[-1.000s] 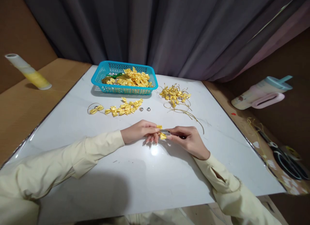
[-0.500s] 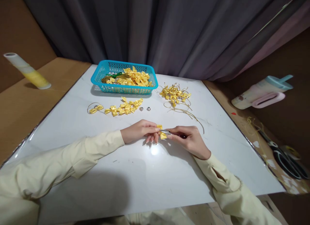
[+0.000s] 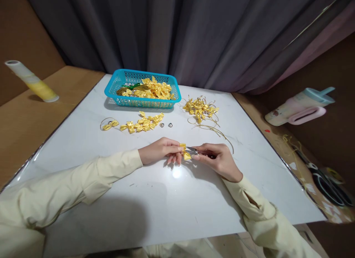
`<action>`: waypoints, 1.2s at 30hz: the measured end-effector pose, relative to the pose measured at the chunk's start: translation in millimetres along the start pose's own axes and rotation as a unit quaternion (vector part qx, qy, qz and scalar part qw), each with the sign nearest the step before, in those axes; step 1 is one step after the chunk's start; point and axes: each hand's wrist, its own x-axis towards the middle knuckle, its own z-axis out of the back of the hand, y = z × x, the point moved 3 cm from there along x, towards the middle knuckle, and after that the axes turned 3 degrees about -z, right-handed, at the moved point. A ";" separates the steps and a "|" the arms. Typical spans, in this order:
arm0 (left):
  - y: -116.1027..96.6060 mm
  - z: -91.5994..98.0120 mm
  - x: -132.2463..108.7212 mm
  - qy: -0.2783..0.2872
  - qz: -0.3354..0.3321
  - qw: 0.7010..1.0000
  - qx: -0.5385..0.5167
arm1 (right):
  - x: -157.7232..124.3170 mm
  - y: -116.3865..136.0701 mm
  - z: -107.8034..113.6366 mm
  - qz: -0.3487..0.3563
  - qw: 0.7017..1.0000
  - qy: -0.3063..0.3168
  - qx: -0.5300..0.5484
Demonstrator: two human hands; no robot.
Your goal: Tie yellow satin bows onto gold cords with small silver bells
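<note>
At the middle of the surface (image 3: 172,206), in the head view, my left hand (image 3: 161,150) pinches a yellow bow (image 3: 187,156) between thumb and fingers. My right hand (image 3: 219,158), just to the right, is closed around what look like small scissors (image 3: 195,152), their blades parted and pointing left at the bow. My hands are apart, with bow and tool between them. I judge the step to be close trimming at the bow; whether the blades touch it, I can't tell. The next move calls for a steady left pinch and careful aim, clear of the satin. Farther off lie a cluster of bows (image 3: 144,123), two silver beads (image 3: 166,125) to its right, and the blue basket (image 3: 138,102) beyond.
</note>
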 end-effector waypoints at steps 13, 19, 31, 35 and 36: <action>0.8 0.7 0.2 0.004 -0.001 1.000 -0.001 | 0.8 0.5 -6.1 0.021 0.999 0.010 -0.048; 1.2 1.5 0.7 0.006 -0.004 1.000 -0.001 | 0.3 0.9 -5.5 0.036 0.997 0.001 -0.067; 0.4 0.7 0.4 0.012 -0.011 1.000 0.007 | -0.2 3.3 -5.2 0.057 0.996 0.003 -0.072; 0.5 1.0 0.5 0.009 -0.008 1.000 0.007 | -0.7 3.7 -4.4 0.064 0.995 -0.004 -0.080; 0.5 1.1 0.6 0.007 -0.008 1.000 0.007 | -0.7 3.5 -4.0 0.064 0.995 -0.006 -0.080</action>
